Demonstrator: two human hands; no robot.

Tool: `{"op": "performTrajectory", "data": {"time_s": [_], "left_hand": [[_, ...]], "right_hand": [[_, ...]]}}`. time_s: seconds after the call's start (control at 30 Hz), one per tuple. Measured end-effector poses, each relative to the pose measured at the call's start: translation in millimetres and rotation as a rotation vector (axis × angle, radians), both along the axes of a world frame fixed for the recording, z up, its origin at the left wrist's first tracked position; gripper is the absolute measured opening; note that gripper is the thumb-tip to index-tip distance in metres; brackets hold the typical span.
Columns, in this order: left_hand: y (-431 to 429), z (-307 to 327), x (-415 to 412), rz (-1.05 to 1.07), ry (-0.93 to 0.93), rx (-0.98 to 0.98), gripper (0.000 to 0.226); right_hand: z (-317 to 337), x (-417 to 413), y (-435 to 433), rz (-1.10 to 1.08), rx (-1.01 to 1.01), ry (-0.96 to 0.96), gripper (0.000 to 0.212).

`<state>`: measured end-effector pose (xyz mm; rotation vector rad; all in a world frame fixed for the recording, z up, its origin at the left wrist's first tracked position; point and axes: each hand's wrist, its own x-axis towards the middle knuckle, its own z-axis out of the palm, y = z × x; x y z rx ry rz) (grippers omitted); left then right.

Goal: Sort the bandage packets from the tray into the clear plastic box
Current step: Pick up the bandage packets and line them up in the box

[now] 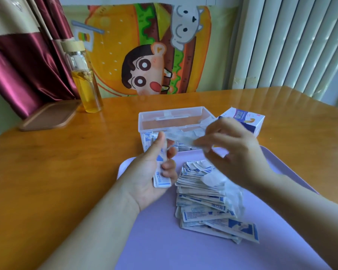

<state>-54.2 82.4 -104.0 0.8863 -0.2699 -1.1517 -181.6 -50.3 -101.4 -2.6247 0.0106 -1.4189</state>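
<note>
Unsorted bandage packets [205, 195] lie heaped on the right half of the tray [164, 240]. Over its far-left corner the left hand [150, 172] curls its fingers round a small stack [161, 177]; the blurred right hand [236, 151] appears to pinch a single packet [180, 139] just before the clear plastic box [176, 115] at the tray's far edge. Risk: a hasty, light pinch could drop it short of the box.

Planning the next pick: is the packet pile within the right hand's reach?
Likely yes: the right hand hangs close by the pile, nothing between, though it seems to pinch a packet.
</note>
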Motion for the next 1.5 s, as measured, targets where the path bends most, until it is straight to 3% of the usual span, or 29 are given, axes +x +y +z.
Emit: {"op": "performTrajectory", "data": {"time_s": [0.13,0.3,0.4,0.53,0.63,0.73,0.83,1.03,1.27,1.37,1.5], "left_hand": [[1,3,10,0.154,0.056,0.028,0.018],[2,3,11,0.184,0.053,0.04,0.014],[3,6,11,0.198,0.016,0.019,0.013],[10,16,22,0.28,-0.011,-0.043,0.012],[14,18,31,0.322,0.01,-0.046,0.011],[15,15,31,0.302,0.018,-0.029,0.012],[14,14,28,0.268,-0.005,-0.016,0.013],[14,12,29,0.248,0.002,-0.009,0.014],[14,10,32,0.233,-0.005,0.015,0.013],[13,8,29,0.17,-0.102,0.084,0.009],[11,4,18,0.076,-0.283,0.152,0.011]], "right_hand": [[7,-5,-20,-0.135,0.398,0.059,0.019],[-9,-1,-19,-0.179,0.538,0.244,0.013],[-9,17,6,-0.098,0.458,0.306,0.018],[-7,29,31,0.111,0.3,0.713,0.03],[7,20,5,-0.01,0.385,0.768,0.03],[13,7,-27,-0.214,0.249,0.971,0.04],[9,1,-39,-0.244,0.229,1.154,0.048],[3,2,-45,-0.294,0.298,0.953,0.021],[8,0,-49,-0.332,0.469,0.766,0.015],[16,2,-34,-0.215,0.801,0.578,0.01],[15,15,2,0.032,1.129,0.511,0.01]]}}
